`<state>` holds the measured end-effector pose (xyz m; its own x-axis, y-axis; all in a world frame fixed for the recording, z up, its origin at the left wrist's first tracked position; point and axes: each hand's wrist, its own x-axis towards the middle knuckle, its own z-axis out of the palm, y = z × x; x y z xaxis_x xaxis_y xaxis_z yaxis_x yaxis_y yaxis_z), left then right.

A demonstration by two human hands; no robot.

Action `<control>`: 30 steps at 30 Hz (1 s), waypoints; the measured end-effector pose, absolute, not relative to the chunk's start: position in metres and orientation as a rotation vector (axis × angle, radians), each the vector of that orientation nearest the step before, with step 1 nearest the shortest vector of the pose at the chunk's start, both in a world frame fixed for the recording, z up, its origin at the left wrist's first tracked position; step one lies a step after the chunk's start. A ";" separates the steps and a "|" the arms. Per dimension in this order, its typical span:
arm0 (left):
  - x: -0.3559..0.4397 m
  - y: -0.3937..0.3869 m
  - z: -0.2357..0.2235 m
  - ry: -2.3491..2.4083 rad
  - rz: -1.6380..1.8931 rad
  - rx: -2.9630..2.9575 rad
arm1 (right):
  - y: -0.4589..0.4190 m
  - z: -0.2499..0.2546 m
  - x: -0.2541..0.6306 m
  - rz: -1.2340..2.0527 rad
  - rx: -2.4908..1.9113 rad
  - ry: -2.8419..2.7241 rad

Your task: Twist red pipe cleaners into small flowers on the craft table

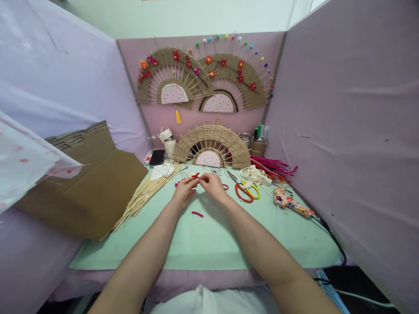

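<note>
My left hand (184,191) is closed in a pinch on a small bent red pipe cleaner (195,175) over the middle of the table. Against it, the fingertips of my right hand (211,185) are pinched on the same red piece; the exact contact is partly hidden by the fingers. Just left of my left hand lie small magenta bits (176,184). Nearer to me, a short magenta pipe cleaner piece (197,214) rests on the green table mat (203,244). Behind both hands stands a half-round fan (212,133) wrapped in twine, with a spotted centre.
Red-handled scissors (244,194), a floral glue gun (291,204) with a cord and magenta pipe cleaners (271,165) are on the right. Thin bamboo sticks (140,196) and a cardboard sheet (88,192) lie left. Flower-decorated fans (235,65) hang on the back panel.
</note>
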<state>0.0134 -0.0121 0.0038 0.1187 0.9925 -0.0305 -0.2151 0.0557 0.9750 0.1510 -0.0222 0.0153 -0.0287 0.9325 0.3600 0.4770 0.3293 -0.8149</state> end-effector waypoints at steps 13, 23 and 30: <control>0.012 -0.005 -0.004 1.122 1.271 1.298 | -0.019 0.011 0.153 0.341 -1.324 -1.814; 0.010 -0.009 0.005 1.261 1.151 1.621 | -0.018 0.008 0.155 0.244 -1.321 -1.843; 0.005 -0.008 0.008 1.094 1.209 1.698 | -0.015 0.011 0.155 0.463 -1.160 -1.682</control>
<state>0.0049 -0.0080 0.0076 0.1820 0.9356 0.3026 0.2079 -0.3373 0.9181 0.1554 -0.0153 0.0114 -0.0408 0.8583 0.5115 0.4760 0.4668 -0.7453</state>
